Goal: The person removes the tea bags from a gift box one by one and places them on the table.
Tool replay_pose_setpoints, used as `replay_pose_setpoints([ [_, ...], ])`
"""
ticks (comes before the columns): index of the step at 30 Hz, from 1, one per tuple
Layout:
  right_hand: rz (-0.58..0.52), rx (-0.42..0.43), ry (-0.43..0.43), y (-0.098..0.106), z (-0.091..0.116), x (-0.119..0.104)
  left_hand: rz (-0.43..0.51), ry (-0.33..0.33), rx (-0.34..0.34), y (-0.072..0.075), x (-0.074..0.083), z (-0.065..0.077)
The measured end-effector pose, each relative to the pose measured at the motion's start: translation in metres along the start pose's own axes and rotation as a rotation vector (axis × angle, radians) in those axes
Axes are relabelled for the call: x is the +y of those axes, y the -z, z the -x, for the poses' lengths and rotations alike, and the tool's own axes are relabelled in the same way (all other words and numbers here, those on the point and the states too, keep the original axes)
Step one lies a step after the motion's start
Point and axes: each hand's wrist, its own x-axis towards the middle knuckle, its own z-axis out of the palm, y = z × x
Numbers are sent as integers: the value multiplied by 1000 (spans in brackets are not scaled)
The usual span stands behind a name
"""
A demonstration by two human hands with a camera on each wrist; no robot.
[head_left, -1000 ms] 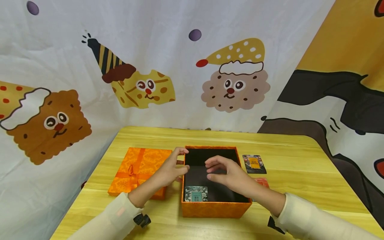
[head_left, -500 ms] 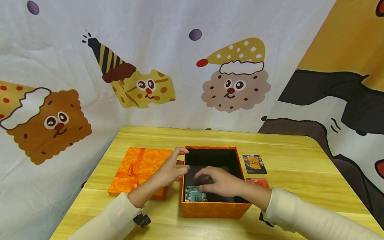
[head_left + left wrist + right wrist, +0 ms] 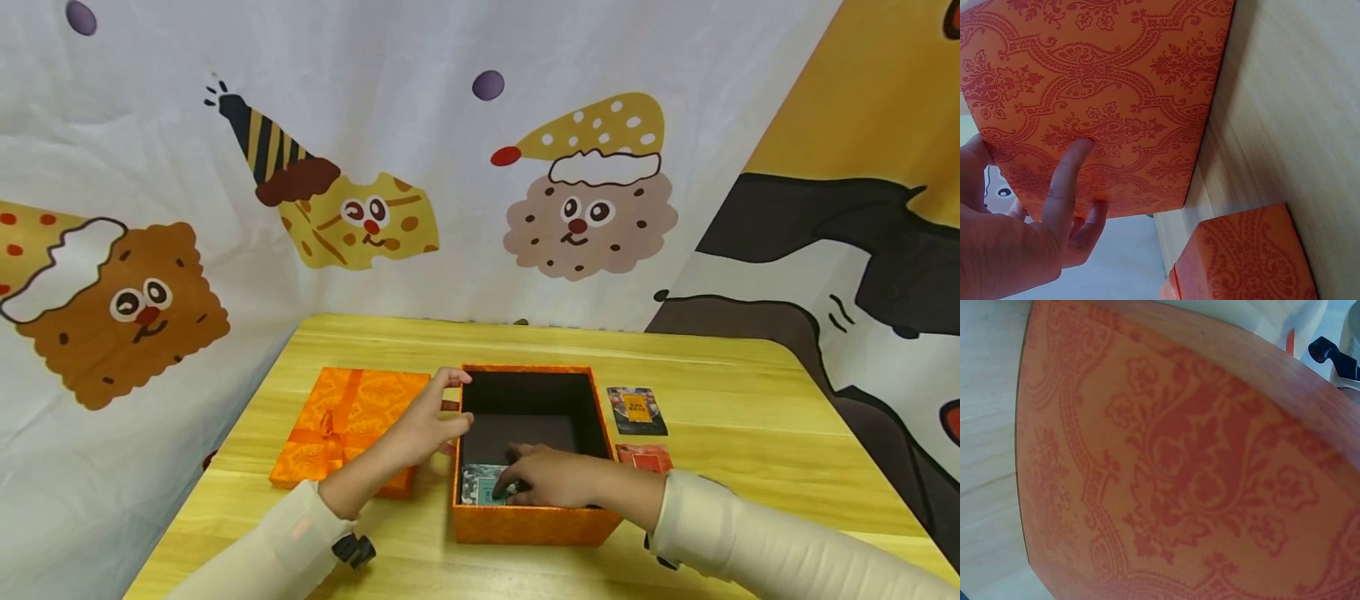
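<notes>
Teal-and-grey flat printed card (image 3: 478, 490): lies in the near left corner, on the floor of a deep orange patterned box with a black lining (image 3: 534, 527).
Right hand (image 3: 558, 477): dips into the box, fingers bent downward, index fingertip on or just above the card; whether it pinches anything cannot be told, as the right wrist view shows only the box's outer wall.
Left hand (image 3: 427, 421): thumb and fingers spread in a loose curve, touching the box's left wall without gripping it, probably to keep it from sliding.
Orange patterned lid with ribbon bow (image 3: 386, 396): rests left of the box on the yellow wood-grain tabletop (image 3: 750, 433), likely set apart to leave the inside within reach.
Black card with yellow panel (image 3: 637, 411) and red card (image 3: 647, 457): lie right of the box, the red one nearer and partly behind the right arm, perhaps spaced to be seen separately.
Lettering: small characters on the yellow and teal panels, too small to read; no brand is legible.
</notes>
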Motion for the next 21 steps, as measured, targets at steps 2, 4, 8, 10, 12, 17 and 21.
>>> replay_pose_setpoints([
  [2, 19, 11, 13, 0, -1, 1, -2, 0, 2, 0, 0, 0],
  [4, 34, 34, 33, 0, -1, 1, -2, 2, 5, 0, 0, 0],
  [8, 52, 106, 37, -1, -1, 2, 0, 4, 7, -1, 0, 0],
  [10, 55, 141, 33, -1, 0, 2, 2, 4, 7, -1, 1, 1],
  [12, 45, 179, 43, 0, 0, 2, 2, 3, 8, -1, 1, 1],
  [17, -53, 264, 84, 3, 3, 3, 8, 1, 1, 0, 1, 1],
  [21, -152, 318, 86, 5, 3, 4, 10, -3, -2, 0, 0, 1],
])
